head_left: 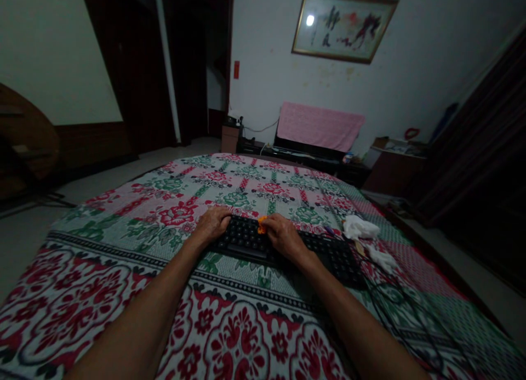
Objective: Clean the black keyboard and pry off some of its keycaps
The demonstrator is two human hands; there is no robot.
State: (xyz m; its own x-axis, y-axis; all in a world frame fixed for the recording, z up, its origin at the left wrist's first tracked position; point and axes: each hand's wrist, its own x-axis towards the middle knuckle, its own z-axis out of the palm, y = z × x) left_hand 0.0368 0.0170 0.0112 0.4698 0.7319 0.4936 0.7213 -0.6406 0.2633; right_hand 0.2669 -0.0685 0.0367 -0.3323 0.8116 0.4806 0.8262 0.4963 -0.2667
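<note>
With the black plastic keyboard (245,236) near the middle of the floral-covered bed (123,292) steadied by the left hand (211,222), fingers resting loosely on its left end, the small orange object (261,225) pinched by the closed fingers of the right hand (283,236) should be pressed only lightly.

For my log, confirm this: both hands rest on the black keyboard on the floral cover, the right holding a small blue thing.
Wrong colour: in the head view the small thing in the right hand is orange, not blue. The rest stands.

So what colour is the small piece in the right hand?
The small piece is orange, head view.
</note>
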